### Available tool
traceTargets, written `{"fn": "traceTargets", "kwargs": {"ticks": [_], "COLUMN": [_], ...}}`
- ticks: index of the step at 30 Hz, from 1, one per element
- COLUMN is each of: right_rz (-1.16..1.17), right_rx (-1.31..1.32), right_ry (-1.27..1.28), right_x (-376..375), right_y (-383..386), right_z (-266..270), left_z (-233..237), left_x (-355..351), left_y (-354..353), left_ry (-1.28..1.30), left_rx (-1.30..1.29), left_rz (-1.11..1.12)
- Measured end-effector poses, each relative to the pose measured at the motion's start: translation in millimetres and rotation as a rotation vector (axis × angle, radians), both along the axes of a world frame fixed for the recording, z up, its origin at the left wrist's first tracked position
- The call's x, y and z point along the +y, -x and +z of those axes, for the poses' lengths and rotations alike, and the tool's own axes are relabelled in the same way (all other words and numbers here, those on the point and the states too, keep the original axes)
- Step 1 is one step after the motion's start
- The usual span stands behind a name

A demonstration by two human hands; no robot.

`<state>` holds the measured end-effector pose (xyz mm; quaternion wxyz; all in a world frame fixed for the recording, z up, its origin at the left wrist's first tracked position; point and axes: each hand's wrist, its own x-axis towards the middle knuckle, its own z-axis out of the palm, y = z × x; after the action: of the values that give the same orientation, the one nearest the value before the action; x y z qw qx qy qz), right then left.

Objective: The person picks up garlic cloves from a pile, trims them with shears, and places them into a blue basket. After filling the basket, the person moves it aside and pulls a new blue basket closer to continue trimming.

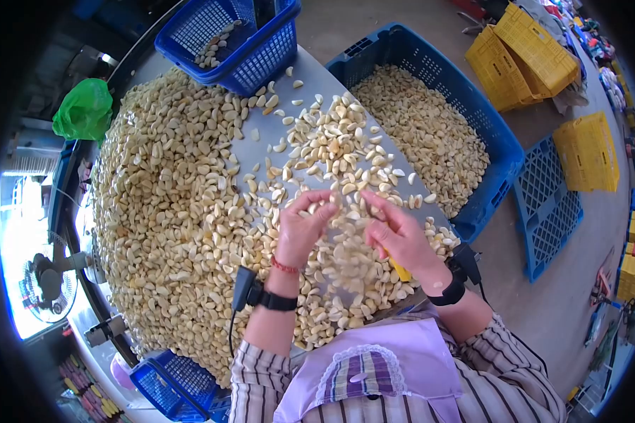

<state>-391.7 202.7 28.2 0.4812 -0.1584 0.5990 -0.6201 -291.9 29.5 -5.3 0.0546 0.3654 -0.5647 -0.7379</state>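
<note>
Mid-frame, the left hand (305,225) pinches a pale clove (335,198) between thumb and fingertip; the right hand (404,241) curls round a yellow-handled tool (401,270). The clove looks light, firm, perhaps slippery, best gripped by its broad sides.

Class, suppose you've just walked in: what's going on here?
A person is working at a heap of pale cloves, apparently garlic, on a grey table. The left hand seems to pinch one clove; the right hand, close by, grips a yellow-handled tool, perhaps a small knife. More lie in a blue crate alongside.
</note>
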Motion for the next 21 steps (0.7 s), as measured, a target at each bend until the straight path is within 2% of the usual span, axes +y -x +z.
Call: {"fn": "traceTargets", "kwargs": {"ticks": [1,3,5,7,11,13,14,16,18,19,21], "right_rz": [0.006,0.158,0.172,0.282,0.259,0.182,0.103,0.02,-0.127,-0.13,-0.278], "right_rx": [0.001,0.0,-0.005,-0.174,-0.199,-0.112,-0.025,-0.008,-0.006,-0.004,-0.043], "right_ry": [0.0,0.022,0.043,0.019,0.005,-0.064,-0.132,-0.123,-0.144,-0.148,-0.086], "right_x": [-0.7,-4.6,-7.3,-5.0,-2.1,-4.1,-4.9,-2.9,-1.7,0.0,3.7], "right_y": [-1.3,-5.4,-10.3,-8.4,-15.8,-18.4,-19.2,-9.3,2.4,7.6,20.8], "right_z": [3.8,7.8,5.1,6.9,1.5,-1.0,-2.5,-10.1,-9.4,-9.3,-10.7], "left_z": [3.5,11.0,14.5,14.9,12.6,9.7,18.5,-0.8,-25.4,-30.9,-30.7], "left_x": [7.0,17.7,22.9,26.0,18.1,5.1,-3.1,-26.0,-51.9,-60.7,-71.8], "left_y": [-5.9,-15.8,-26.5,-32.0,-38.2,-29.8,-22.9,-9.6,1.6,4.2,10.7], "left_ry": [-0.061,-0.093,-0.037,-0.026,-0.098,0.222,0.341,0.684,1.164,1.16,1.273], "left_rx": [0.054,0.137,0.189,0.235,0.269,0.141,-0.136,-0.304,-0.28,-0.277,-0.255], "left_rz": [0.014,0.067,-0.014,-0.018,-0.074,-0.197,-0.195,-0.035,0.099,0.098,-0.094]}}
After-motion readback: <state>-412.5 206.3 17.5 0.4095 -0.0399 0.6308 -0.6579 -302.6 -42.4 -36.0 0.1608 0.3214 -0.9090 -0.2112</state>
